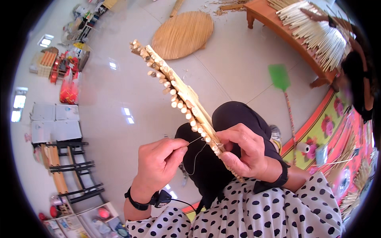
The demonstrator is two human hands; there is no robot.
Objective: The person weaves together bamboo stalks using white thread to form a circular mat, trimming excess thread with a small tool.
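Note:
A mat of cut straw-coloured stalks [189,104] is held edge-on above my lap, its round cut ends in a row facing left. At its lower end, my right hand [245,148] grips it between thumb and fingers. My left hand [160,158] is closed in a pinch on a thin pale thread [194,140], which runs straight to the stalks by my right fingertips. A slack loop of thread hangs below. Whether a needle is in the pinch, I cannot make out.
A round stalk mat [183,35] lies on the tiled floor ahead. At the right are a green fly swatter [280,77], a thread spool [303,147] and a wooden table [285,33], where another person's hand [313,15] touches fanned stalks. Folding stools [75,170] stand left.

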